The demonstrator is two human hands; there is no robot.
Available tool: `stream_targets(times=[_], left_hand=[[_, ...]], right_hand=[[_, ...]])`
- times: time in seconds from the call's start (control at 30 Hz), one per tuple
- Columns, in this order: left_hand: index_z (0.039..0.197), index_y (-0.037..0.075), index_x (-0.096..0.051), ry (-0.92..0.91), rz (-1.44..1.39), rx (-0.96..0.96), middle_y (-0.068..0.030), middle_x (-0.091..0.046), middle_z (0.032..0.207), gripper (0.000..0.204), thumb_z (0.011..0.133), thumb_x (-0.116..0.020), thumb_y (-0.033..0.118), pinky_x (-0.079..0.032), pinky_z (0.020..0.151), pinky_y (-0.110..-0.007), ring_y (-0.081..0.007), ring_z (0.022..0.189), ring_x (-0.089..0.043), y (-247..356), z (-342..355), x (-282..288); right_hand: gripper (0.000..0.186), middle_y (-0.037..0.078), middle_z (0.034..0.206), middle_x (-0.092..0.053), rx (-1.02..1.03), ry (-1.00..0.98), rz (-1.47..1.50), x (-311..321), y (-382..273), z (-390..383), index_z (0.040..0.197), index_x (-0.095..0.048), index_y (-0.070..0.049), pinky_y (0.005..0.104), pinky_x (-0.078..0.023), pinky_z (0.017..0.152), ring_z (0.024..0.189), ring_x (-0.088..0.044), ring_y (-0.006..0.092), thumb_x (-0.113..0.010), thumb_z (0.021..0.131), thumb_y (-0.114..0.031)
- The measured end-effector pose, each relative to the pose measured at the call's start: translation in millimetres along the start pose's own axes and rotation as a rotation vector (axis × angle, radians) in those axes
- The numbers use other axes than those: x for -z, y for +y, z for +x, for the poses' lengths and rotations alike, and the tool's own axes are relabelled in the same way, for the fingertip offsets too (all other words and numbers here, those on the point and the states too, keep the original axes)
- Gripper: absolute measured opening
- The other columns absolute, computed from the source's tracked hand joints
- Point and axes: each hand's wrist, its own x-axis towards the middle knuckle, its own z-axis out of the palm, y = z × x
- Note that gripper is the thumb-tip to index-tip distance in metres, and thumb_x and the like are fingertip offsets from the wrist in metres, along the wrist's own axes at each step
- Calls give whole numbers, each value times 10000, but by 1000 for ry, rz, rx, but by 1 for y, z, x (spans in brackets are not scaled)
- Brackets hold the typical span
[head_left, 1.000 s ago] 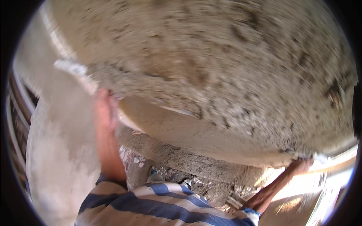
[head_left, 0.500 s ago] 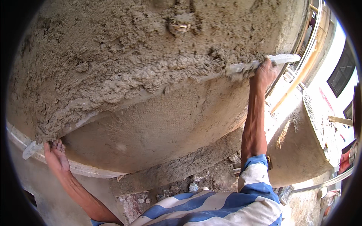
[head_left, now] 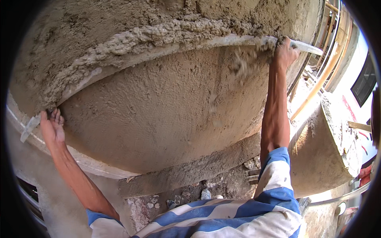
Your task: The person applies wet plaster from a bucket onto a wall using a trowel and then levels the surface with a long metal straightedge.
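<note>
A long, pale plasterer's straightedge (head_left: 307,47) lies across the mortar-covered wall, its line bowed by the lens. My left hand (head_left: 52,127) grips it near its left end, fingers curled round the lower edge. Close to its other end, my right hand (head_left: 285,55) is wrapped over the bar. Wet grey mortar (head_left: 158,35) is heaped in a thick ridge along the upper edge of the straightedge. Below it the plastered wall (head_left: 162,107) is flatter, with fine texture. Some blurred bits of mortar (head_left: 244,65) are falling beside my right hand.
A pale edge strip (head_left: 99,169) borders the wall at lower left. Rubble (head_left: 205,194) lies at the wall's foot. Bamboo poles (head_left: 317,89) stand at the right, near a mortar-coated, rounded surface (head_left: 321,158).
Both hands have moved the straightedge up the wall, pushing the mortar ridge higher. More of the flatter plaster shows beneath it, and mortar now drops near my right hand.
</note>
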Motion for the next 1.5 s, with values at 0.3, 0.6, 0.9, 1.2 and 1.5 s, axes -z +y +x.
stream_targets(times=[0.3, 0.6, 0.9, 1.2, 1.5], left_hand=[[1163, 59, -476, 76, 142, 141, -117, -571, 1030, 382, 945, -455, 372, -443, 692, -285, -233, 925, -568, -46, -52, 23], [1098, 57, -481, 299, 187, 497, -135, -551, 1046, 350, 878, -554, 320, -499, 627, -349, -252, 833, -567, -163, -123, 147], [1143, 32, -495, 518, 684, 1040, -114, -531, 916, 589, 800, -631, 492, -475, 681, -361, -257, 704, -556, -383, -167, 208], [1288, 180, -439, 195, 217, 975, -53, -407, 1340, 589, 786, -641, 412, -366, 950, -402, -264, 1201, -404, -366, -174, 261], [1445, 114, -221, 229, 206, 664, -200, -221, 1462, 682, 917, -489, 453, -280, 1027, -373, -335, 1290, -307, -324, -164, 235]], right_hand=[[470, 129, 829, -571, -297, -56, 484, 24, 7, -39, 1091, -367, 45, 324, -519, 489, 642, -579, 192, -679, 759, -72], [637, 186, 892, -577, -354, -268, 149, 107, 109, -154, 1243, -256, 100, 280, -540, 525, 699, -610, 203, -641, 760, -53], [768, 323, 1075, -566, -61, -614, -1368, 204, 409, -286, 1252, -336, 45, 435, -479, 889, 999, -591, 408, -690, 717, -376], [775, 287, 1270, -425, -197, -396, -662, 242, 392, -328, 1361, -241, 30, 412, -410, 933, 1056, -551, 349, -653, 793, -299], [627, -18, 692, -498, -535, -245, 157, 151, 253, -271, 1399, -200, -20, 215, -348, 515, 592, -423, 56, -565, 901, -127]])
